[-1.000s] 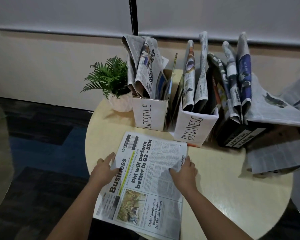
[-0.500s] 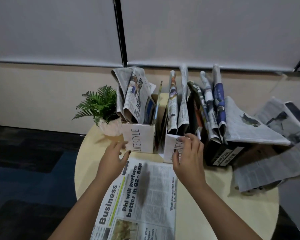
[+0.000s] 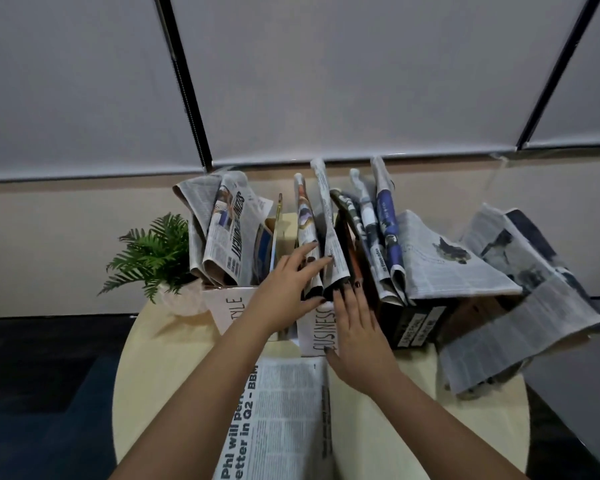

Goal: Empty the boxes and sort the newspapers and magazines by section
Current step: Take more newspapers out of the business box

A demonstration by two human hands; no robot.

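Standing in a row at the back of a round pale table [image 3: 413, 410] are three boxes. Leftmost, a white box lettered with the visible end of "LIFESTYLE" [image 3: 229, 306] holds two folded newspapers, one headline-out [image 3: 229, 233], plus some thin magazines whose number cannot be told. Next to it, the white "BUSINESS" box [image 3: 321, 327] carries two folded papers upright: a colourful one [image 3: 303, 216] and a grey one [image 3: 328, 216]. Rightmost, a black box with a white label [image 3: 416, 323] holds a dark magazine [image 3: 345, 209], two more upright folded papers, one with a blue panel [image 3: 387, 220], and a large opened sheet [image 3: 440, 261] drooping over its right side. Further loose newspaper [image 3: 520, 306] sprawls beyond it on the table's right edge.

The left hand [image 3: 284, 292] reaches into the BUSINESS box, fingers spread, with fingertips [image 3: 321, 263] against the lower part of the papers and the thumb near the box rim; whether it actually pinches a paper cannot be told. The right hand [image 3: 357, 330] lies flat and open, fingers together, pressed against the front of the BUSINESS box, its fingertips at the rim beside the black box.

One newspaper, with "Phl will perform better in Q2 – BBM" on it [image 3: 278, 417], lies flat on the table between the forearms. One potted fern [image 3: 153, 261] in a white pot stands left of the boxes.
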